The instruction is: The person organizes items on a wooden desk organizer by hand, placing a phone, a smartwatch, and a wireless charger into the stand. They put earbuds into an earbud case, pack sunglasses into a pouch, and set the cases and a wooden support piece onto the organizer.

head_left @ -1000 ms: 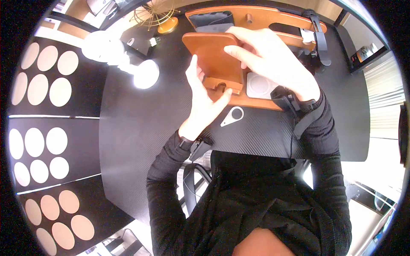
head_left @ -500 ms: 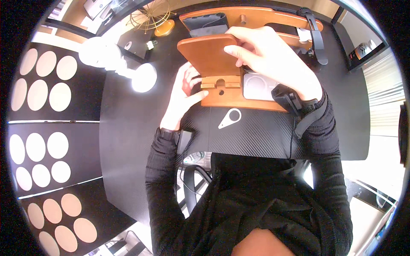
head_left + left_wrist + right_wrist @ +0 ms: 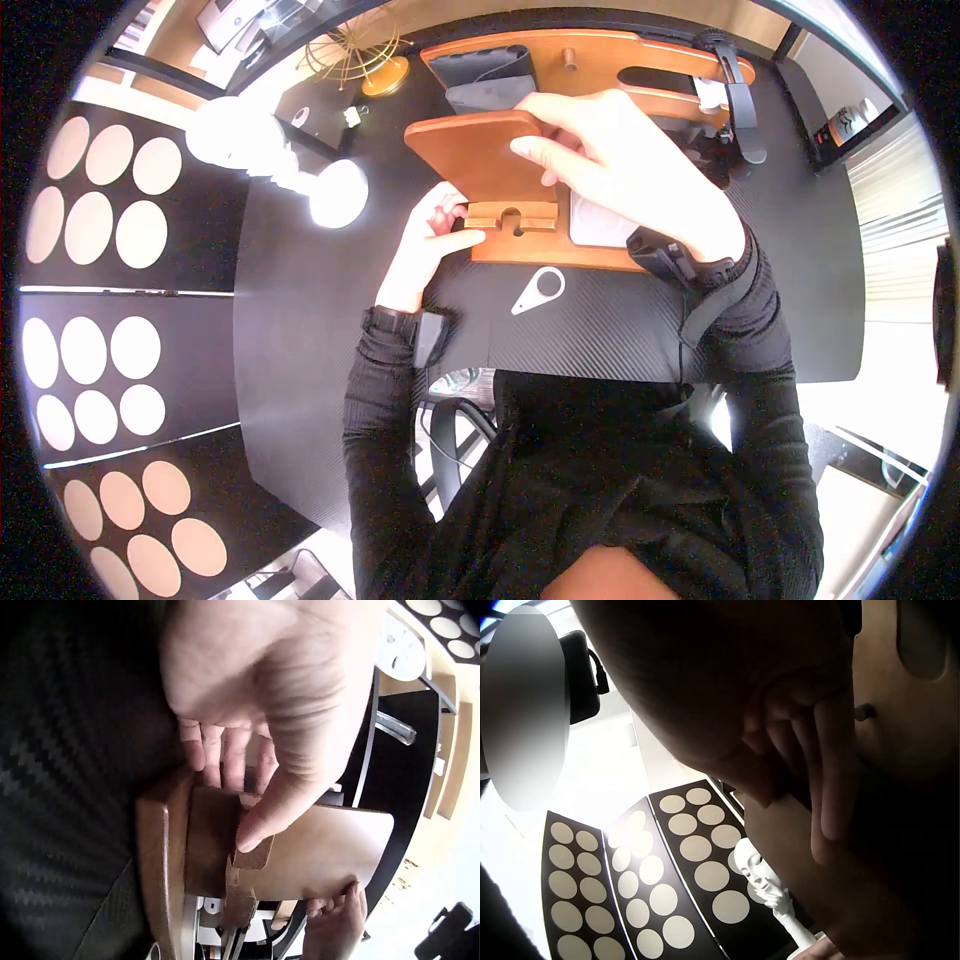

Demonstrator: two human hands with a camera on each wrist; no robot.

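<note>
A brown wooden phone stand point(image 3: 480, 150) with an upright panel and a notched ledge point(image 3: 511, 218) stands on the black desk. My right hand point(image 3: 625, 165) pinches the panel's upper right edge, thumb in front and fingers behind. At the lower left, my left hand point(image 3: 415, 255) holds the stand; in the left wrist view its thumb point(image 3: 262, 825) lies on the ledge and its fingers reach behind the panel. A pale square pad point(image 3: 595, 222) on the base is partly covered by the right hand. In front of the base lies a white teardrop-shaped piece with a ring point(image 3: 540, 290).
Behind stands a long wooden board point(image 3: 600, 55) with a peg, a dark pouch point(image 3: 485, 75) and a black strap-like piece point(image 3: 742, 115). A white sculpture point(image 3: 761, 870) stands at left, near a gold wire ornament point(image 3: 383, 76). Black panels with pale discs point(image 3: 88, 228) border the desk.
My left hand has moved from the panel's left edge, near the front ledge, down and left to the ledge's left end. The panel's top edge sits lower in view, with the right hand still on it.
</note>
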